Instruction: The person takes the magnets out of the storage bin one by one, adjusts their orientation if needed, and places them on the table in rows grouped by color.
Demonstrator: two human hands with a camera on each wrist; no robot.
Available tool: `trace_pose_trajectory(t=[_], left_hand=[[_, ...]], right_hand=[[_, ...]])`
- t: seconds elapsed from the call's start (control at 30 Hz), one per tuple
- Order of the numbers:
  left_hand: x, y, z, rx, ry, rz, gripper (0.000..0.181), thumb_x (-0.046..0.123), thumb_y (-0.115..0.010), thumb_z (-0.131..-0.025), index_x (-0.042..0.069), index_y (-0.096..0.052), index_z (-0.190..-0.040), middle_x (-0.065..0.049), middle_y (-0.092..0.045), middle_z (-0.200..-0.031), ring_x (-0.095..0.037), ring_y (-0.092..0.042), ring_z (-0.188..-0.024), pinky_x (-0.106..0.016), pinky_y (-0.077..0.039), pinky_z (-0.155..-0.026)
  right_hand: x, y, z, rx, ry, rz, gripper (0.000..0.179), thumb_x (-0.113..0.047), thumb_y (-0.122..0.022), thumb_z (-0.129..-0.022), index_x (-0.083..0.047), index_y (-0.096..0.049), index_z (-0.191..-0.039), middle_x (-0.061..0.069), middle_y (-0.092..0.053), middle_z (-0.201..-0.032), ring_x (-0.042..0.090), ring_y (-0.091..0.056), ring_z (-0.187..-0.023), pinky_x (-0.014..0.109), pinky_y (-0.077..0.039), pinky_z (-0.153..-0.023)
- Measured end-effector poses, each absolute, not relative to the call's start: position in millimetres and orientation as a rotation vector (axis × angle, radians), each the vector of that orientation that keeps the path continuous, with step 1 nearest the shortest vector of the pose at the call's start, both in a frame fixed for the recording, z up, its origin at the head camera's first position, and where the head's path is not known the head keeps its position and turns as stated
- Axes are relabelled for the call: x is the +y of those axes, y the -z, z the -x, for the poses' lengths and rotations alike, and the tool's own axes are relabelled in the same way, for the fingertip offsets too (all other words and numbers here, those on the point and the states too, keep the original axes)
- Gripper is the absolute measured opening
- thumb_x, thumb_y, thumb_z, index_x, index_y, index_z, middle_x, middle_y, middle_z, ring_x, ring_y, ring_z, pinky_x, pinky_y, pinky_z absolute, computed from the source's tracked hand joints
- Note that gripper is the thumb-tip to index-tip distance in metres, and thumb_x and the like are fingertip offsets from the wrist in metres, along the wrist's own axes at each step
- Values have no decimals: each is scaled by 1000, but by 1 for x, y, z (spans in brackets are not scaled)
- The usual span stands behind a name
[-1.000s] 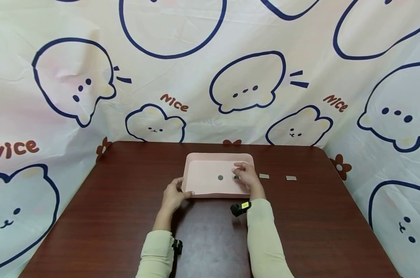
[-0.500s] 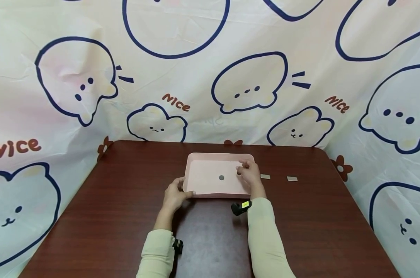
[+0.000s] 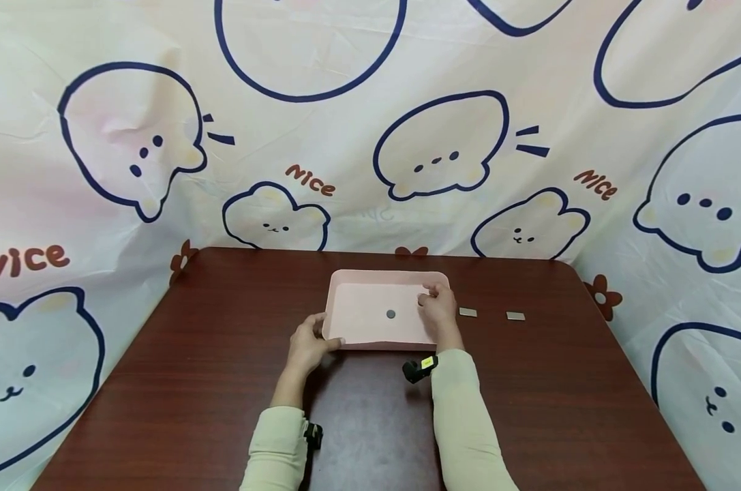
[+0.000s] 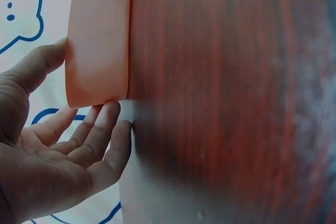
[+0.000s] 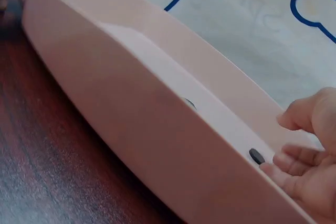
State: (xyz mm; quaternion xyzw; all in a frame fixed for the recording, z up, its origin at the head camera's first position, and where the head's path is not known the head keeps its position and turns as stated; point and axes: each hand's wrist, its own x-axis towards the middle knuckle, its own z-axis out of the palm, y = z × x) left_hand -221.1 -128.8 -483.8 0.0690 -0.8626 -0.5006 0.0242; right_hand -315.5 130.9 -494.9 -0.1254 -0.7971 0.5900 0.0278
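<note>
A shallow pink tray (image 3: 358, 274) sits on the table, a grey disc (image 3: 391, 314) lying on its floor. My left hand (image 3: 307, 348) holds the tray's near left corner, thumb at the front rim and the other fingers against the left end, as the left wrist view shows closely. Over the tray's right side is my right hand (image 3: 440, 307). In the right wrist view a second, dark disc (image 5: 256, 156) sits at the pinched thumb and fingertips, while another finger (image 5: 302, 115) stays extended above. The head view hides this disc behind the hand.
Two small silvery rectangular pieces (image 3: 467, 312) lie on the brown wooden table (image 3: 566, 395) to the right of the tray. A cloth (image 3: 345, 136) printed with cartoon outlines hangs around the table's back and sides.
The dark disc by my right hand, visible earlier in the head view, has shifted slightly right and away and is now hidden there. The left hand and tray stay put.
</note>
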Motion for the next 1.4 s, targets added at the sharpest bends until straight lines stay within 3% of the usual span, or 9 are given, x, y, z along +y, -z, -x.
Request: trace_pose_trajectory(t=[0.17,0.37,0.57,0.8,1.07,1.4], left_hand=[[-129,482,221,-2671,1556,-218,68,11,-81,-67,1,-52,-127,-17,-63,-105,-31,-57,-93,-45,-42,-80],[-130,482,220,-2673,1572,-214,67,12,-81,-68,1,-51,-128,-17,-62,-106,-31,-56,-93,-44,-42,-80],[-130,481,220,-2671,1570,-210,67,11,-81,-68,1,-51,-128,-17,-63,-104,-30,-56,-91,-44,-42,-79],[-128,484,221,-2694,1547,-229,68,12,-81,-68,3,-51,-128,-15,-63,-100,-27,-56,-87,-43,-42,-77],[-128,483,220,-2688,1547,-217,68,11,-81,-68,1,-51,-128,-15,-63,-99,-27,-56,-86,-43,-43,-76],[-128,483,221,-2688,1535,-220,67,12,-81,-68,1,-52,-127,-16,-63,-100,-28,-56,-88,-43,-42,-77]], right_hand=[[126,492,314,-2479,-1856,439,32,-8,-60,-88,1,-56,-119,20,-53,-113,31,-54,-100,40,-43,-85],[122,499,313,-2444,-1951,388,35,-6,-61,-88,-4,-56,-123,14,-50,-113,24,-54,-97,35,-46,-80],[120,498,310,-2612,-1638,361,25,-10,-65,-85,-4,-65,-109,14,-58,-113,27,-55,-103,39,-45,-82],[123,500,312,-2649,-1535,369,27,-7,-72,-79,0,-70,-105,15,-61,-114,28,-51,-111,39,-42,-89],[122,503,316,-2698,-1408,379,18,-6,-77,-74,0,-74,-90,13,-68,-94,27,-58,-99,37,-44,-86],[129,503,318,-2798,-1279,237,7,-12,-74,-77,-5,-75,-76,4,-66,-82,22,-58,-85,36,-46,-75]])
